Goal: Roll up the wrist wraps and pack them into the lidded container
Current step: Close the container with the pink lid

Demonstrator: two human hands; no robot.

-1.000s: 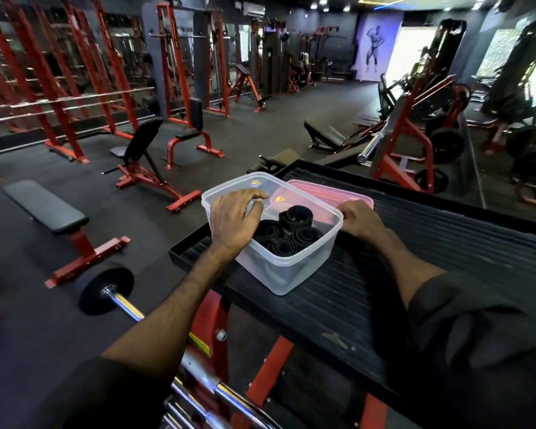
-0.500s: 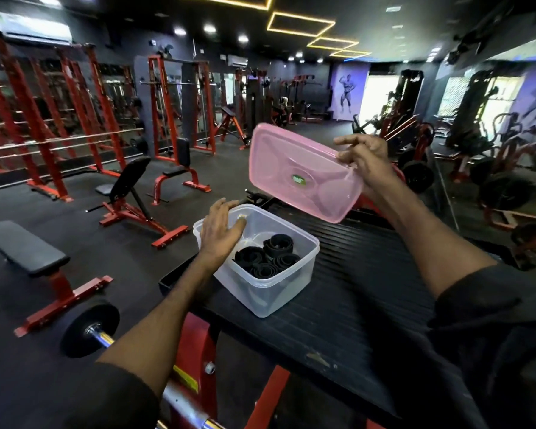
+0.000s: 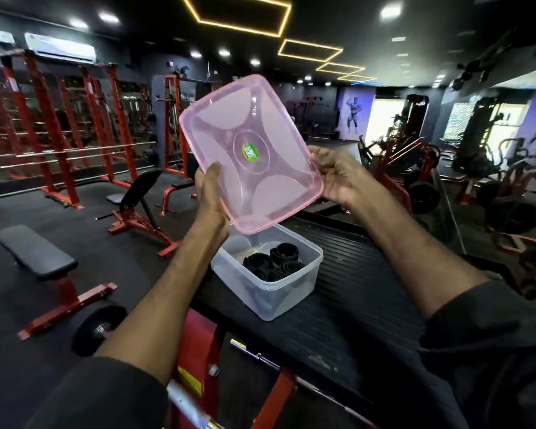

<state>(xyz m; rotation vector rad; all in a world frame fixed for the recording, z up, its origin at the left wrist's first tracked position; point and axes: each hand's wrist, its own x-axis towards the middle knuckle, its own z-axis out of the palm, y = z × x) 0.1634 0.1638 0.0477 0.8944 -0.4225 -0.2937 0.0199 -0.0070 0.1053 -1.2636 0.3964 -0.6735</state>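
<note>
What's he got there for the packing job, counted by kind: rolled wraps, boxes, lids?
Rolled black wraps, in the box: 4 visible, maybe more hidden
Clear plastic box: 1
Pink lid, held above the box by the left hand and right hand: 1
Total: 6

Red racks [image 3: 50, 125], benches [image 3: 34, 257], ribbed platform [image 3: 353, 289]

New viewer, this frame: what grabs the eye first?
The pink translucent lid, held up in mid-frame by both hands, left hand at its lower left edge and right hand at its right edge, with a green sticker at its centre. Just below it sits the open clear container on the black ribbed platform, with rolled black wrist wraps inside. Behind, red racks line the left and yellow hexagon lights run across the ceiling.
</note>
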